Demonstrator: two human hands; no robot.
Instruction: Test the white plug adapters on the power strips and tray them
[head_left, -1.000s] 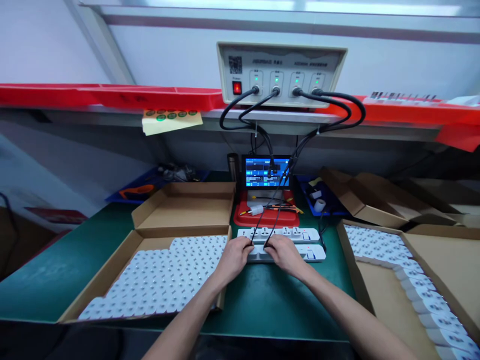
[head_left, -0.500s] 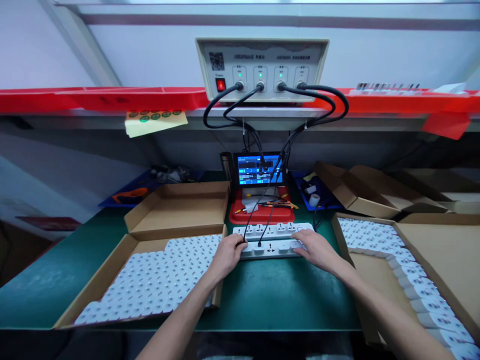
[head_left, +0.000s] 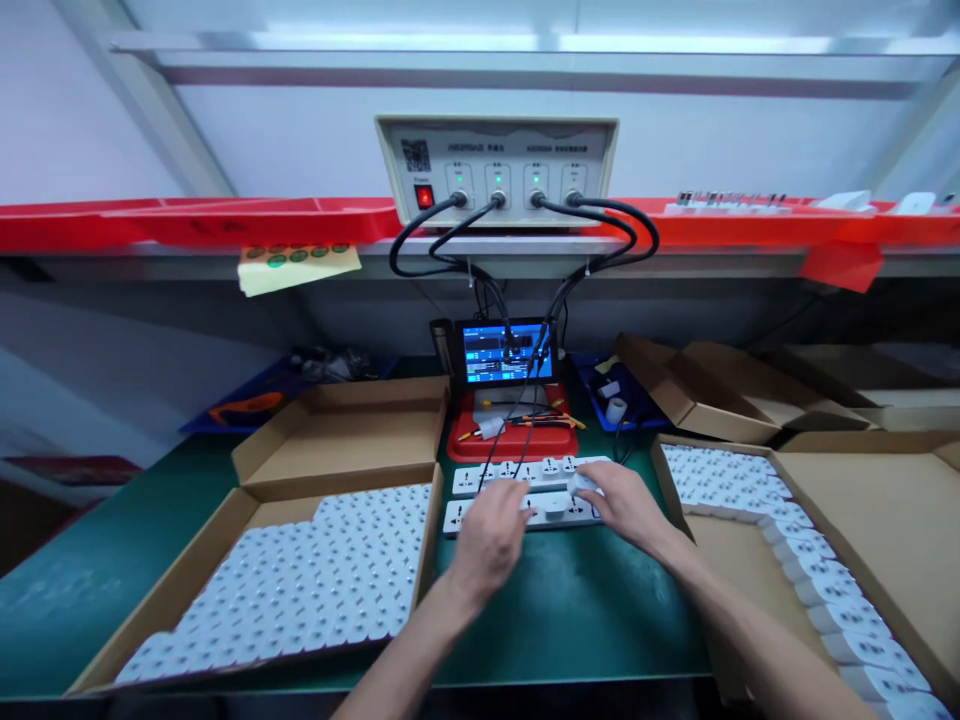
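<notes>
Lifting a white adapter (head_left: pixel 582 484): the right hand (head_left: pixel 628 503) is pinching it between thumb and fingers, holding it above the right part of the front power strip (head_left: pixel 453 519). Half a second ago that hand was resting at the strip's right end; now a bare socket (head_left: pixel 576 504) is showing there, so one position is reading as freed. Another adapter (head_left: pixel 556 506) is still sitting just left of it. The left hand (head_left: pixel 491 540) has been shifting right from the strip's left part and is hovering over its middle, fingers curled; can't tell if it's gripping anything. Thin black cables (head_left: pixel 491 455) are running down behind it. The fourth light (head_left: pixel 574 180) on the shelf unit (head_left: pixel 517 135), green a second ago, is now looking dark.
</notes>
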